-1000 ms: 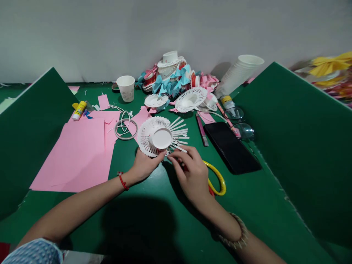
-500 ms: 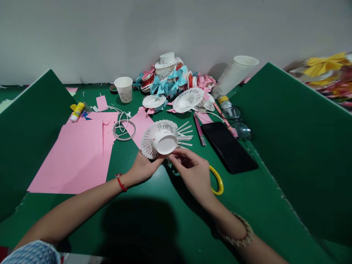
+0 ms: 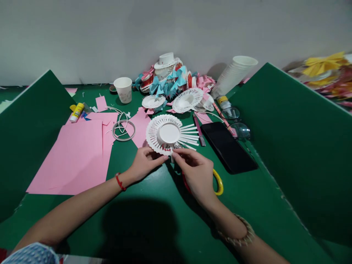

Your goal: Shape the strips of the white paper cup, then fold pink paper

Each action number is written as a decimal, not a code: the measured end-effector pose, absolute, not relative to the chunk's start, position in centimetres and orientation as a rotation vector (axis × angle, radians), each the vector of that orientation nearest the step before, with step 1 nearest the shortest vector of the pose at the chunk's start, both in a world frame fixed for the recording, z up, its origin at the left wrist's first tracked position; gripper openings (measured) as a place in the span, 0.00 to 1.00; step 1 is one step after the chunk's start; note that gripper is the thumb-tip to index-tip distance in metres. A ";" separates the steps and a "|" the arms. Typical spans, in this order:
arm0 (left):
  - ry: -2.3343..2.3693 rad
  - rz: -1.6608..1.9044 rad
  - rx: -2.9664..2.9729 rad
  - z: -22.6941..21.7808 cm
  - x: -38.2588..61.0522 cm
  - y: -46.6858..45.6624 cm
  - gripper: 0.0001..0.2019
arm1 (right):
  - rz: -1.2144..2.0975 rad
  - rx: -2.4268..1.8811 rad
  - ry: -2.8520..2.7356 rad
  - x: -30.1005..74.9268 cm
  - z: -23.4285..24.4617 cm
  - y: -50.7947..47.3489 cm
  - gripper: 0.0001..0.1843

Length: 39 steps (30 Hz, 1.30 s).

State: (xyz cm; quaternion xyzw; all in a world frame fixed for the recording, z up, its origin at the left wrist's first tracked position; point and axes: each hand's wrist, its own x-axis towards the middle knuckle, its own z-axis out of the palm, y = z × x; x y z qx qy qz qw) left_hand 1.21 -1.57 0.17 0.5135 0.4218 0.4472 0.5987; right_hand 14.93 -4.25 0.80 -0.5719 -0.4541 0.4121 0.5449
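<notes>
Nearest, the right hand (image 3: pixel 196 172) is pinching one cut strip at the near rim of the fringed paper cup (image 3: pixel 168 134), fingers closed on it, scissors (image 3: pixel 217 181) lying beneath the hand. The left hand (image 3: pixel 144 163) is gripping that rim. The cup, tilted up half a second ago, is now lying flat on the tabletop (image 3: pixel 154 205), suggesting another strip is being curled; beyond it are finished paper flowers (image 3: pixel 188 99).

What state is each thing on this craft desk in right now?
Cut paper cup: upside down, strips fanned out, partly curled.
Left hand: pinching the cup's near edge.
Right hand: pinching a strip.
Whole cup: upright.
Cup stack: leaning over.
Phone: screen dark.
Glue stick: lying down.
</notes>
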 end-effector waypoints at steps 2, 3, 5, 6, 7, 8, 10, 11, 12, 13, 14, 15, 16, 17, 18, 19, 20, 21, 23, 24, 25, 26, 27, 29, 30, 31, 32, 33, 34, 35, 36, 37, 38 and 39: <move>0.996 1.046 1.219 0.3 1.2 -1.6 0.11 | 0.980 -1.355 -1.078 14.9 0.7 -4.3 0.06; 1.005 1.054 1.231 0.3 1.3 -1.6 0.11 | 0.981 -1.353 -1.081 14.8 0.7 -4.3 0.06; 1.016 1.063 1.254 0.3 1.3 -1.6 0.10 | 0.980 -1.350 -1.088 14.7 0.7 -4.3 0.06; 1.018 1.063 1.265 0.3 1.3 -1.6 0.09 | 0.978 -1.354 -1.090 14.7 0.8 -4.3 0.06; 1.021 1.060 1.276 0.3 1.3 -1.6 0.09 | 0.978 -1.363 -1.089 14.6 0.8 -4.4 0.06; 1.024 1.053 1.287 0.2 1.3 -1.6 0.09 | 0.978 -1.372 -1.085 14.6 0.9 -4.4 0.06; 1.030 1.032 1.314 0.1 1.2 -1.6 0.08 | 0.984 -1.391 -1.072 14.5 1.0 -4.4 0.06; 1.036 1.018 1.326 0.1 1.1 -1.6 0.08 | 0.990 -1.396 -1.064 14.4 1.1 -4.4 0.06; 1.042 1.006 1.335 0.0 1.1 -1.6 0.08 | 0.997 -1.399 -1.057 14.4 1.1 -4.4 0.06; 1.049 0.997 1.344 0.0 1.1 -1.6 0.09 | 1.005 -1.401 -1.052 14.4 1.2 -4.4 0.06; 1.055 0.992 1.351 0.0 1.1 -1.6 0.09 | 1.013 -1.404 -1.049 14.4 1.2 -4.4 0.07; 1.063 0.990 1.356 0.0 1.1 -1.6 0.09 | 1.019 -1.405 -1.048 14.4 1.1 -4.4 0.07; 1.070 0.993 1.361 0.0 1.1 -1.6 0.08 | 1.025 -1.405 -1.050 14.4 1.1 -4.4 0.07; 1.074 0.997 1.368 0.1 1.1 -1.7 0.08 | 1.032 -1.402 -1.056 14.5 1.0 -4.4 0.07; 1.074 1.003 1.374 0.2 1.2 -1.7 0.08 | 1.040 -1.397 -1.064 14.5 1.0 -4.3 0.07; 1.073 1.008 1.379 0.3 1.2 -1.7 0.07 | 1.047 -1.391 -1.072 14.6 0.9 -4.3 0.07; 1.073 1.013 1.383 0.4 1.2 -1.7 0.07 | 1.053 -1.384 -1.079 14.7 0.8 -4.3 0.07; 1.075 1.018 1.385 0.5 1.2 -1.7 0.06 | 1.057 -1.377 -1.085 14.7 0.8 -4.3 0.07; 1.093 1.022 1.382 0.6 1.3 -1.7 0.06 | 1.058 -1.371 -1.095 14.8 0.7 -4.2 0.07; 1.105 1.024 1.375 0.6 1.3 -1.7 0.06 | 1.057 -1.370 -1.099 14.9 0.6 -4.2 0.06; 1.113 1.024 1.367 0.6 1.3 -1.7 0.06 | 1.055 -1.365 -1.103 15.0 0.6 -4.2 0.06; 1.112 1.023 1.357 0.5 1.3 -1.7 0.07 | 1.055 -1.359 -1.106 15.0 0.7 -4.1 0.05; 1.103 1.022 1.345 0.5 1.3 -1.7 0.07 | 1.059 -1.352 -1.108 15.0 0.7 -4.1 0.05; 1.081 1.019 1.327 0.4 1.3 -1.7 0.07 | 1.072 -1.341 -1.109 15.0 0.8 -4.0 0.05; 1.074 1.017 1.324 0.4 1.4 -1.8 0.08 | 1.079 -1.340 -1.109 15.1 0.8 -4.0 0.05; 1.072 1.016 1.327 0.3 1.4 -1.8 0.08 | 1.083 -1.344 -1.107 15.1 0.8 -4.0 0.05; 1.074 1.013 1.336 0.3 1.4 -1.8 0.08 | 1.084 -1.348 -1.102 15.1 0.9 -4.0 0.05; 1.078 1.005 1.346 0.3 1.4 -1.8 0.08 | 1.080 -1.353 -1.097 15.1 0.9 -4.0 0.06; 1.079 0.994 1.355 0.3 1.3 -1.9 0.08 | 1.072 -1.359 -1.092 15.1 0.9 -4.0 0.06; 1.076 0.982 1.359 0.3 1.3 -1.9 0.08 | 1.062 -1.367 -1.086 15.1 1.0 -4.0 0.06; 1.072 0.972 1.362 0.4 1.3 -1.9 0.08 | 1.054 -1.377 -1.082 15.1 1.1 -4.0 0.06; 1.069 0.971 1.361 0.4 1.2 -1.9 0.08 | 1.046 -1.388 -1.078 15.2 1.1 -4.0 0.06; 1.068 0.984 1.358 0.5 1.2 -1.9 0.08 | 1.038 -1.401 -1.074 15.2 1.2 -4.0 0.06; 1.071 1.011 1.352 0.6 1.1 -1.9 0.08 | 1.030 -1.413 -1.069 15.2 1.3 -4.0 0.07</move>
